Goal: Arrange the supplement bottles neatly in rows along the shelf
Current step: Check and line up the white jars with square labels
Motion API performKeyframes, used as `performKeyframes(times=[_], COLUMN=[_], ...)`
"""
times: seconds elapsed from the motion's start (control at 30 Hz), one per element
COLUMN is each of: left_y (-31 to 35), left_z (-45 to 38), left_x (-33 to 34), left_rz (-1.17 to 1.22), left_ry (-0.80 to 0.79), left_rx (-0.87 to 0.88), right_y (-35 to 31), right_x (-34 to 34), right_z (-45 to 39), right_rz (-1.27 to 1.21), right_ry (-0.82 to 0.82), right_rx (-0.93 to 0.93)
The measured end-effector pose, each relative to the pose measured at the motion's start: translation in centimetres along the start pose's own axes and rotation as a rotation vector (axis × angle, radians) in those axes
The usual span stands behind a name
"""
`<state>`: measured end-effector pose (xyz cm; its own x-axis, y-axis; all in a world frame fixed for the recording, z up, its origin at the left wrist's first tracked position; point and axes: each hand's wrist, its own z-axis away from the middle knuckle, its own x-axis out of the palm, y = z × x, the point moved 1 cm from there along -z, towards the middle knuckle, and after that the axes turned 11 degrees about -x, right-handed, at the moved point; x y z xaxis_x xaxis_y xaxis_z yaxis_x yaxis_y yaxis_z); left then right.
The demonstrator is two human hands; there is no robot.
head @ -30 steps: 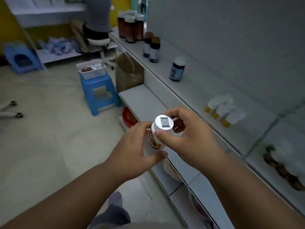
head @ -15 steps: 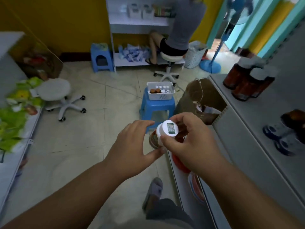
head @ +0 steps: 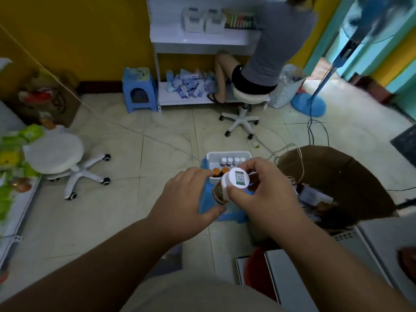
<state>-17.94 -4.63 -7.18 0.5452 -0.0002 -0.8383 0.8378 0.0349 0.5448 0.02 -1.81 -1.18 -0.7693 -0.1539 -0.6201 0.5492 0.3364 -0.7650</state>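
Tiled floor (head: pixel 157 154), both hands gripping bottle (head: pixel 234 181)

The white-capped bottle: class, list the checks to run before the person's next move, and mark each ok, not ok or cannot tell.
1. Right hand has a grip on the white-capped bottle: ok.
2. Left hand supports the bottle: cannot tell.
3. Cap seated on the bottle: ok.
4. Target shelf row in view: not ok.
5. More bottles waiting in the white basket: ok.
6. Blue stool steady under the basket: cannot tell.
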Motion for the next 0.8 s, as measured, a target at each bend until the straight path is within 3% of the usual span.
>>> performKeyframes(times=[0.3,0.53,0.8], left_y=[-6.3,-6.9,-9.6], left_z=[-26.0,-36.8,-41.2], left_x=[4.4,12.3,27.5], left_rz=[-0.057,-0.112,-0.07], left_ry=[-0.28,-0.467,-0.634], left_rx=[0.273,0.362,0.18], right_y=[10.6,20.5,39.0], right_x=[4.7,7.8,11.8], right_z=[-18.0,-24.0,-25.1], right_rz=[0.089,0.192,0.389], right_ry=[0.128,0.236,0.202], right_rx=[0.266,0.516,0.694])
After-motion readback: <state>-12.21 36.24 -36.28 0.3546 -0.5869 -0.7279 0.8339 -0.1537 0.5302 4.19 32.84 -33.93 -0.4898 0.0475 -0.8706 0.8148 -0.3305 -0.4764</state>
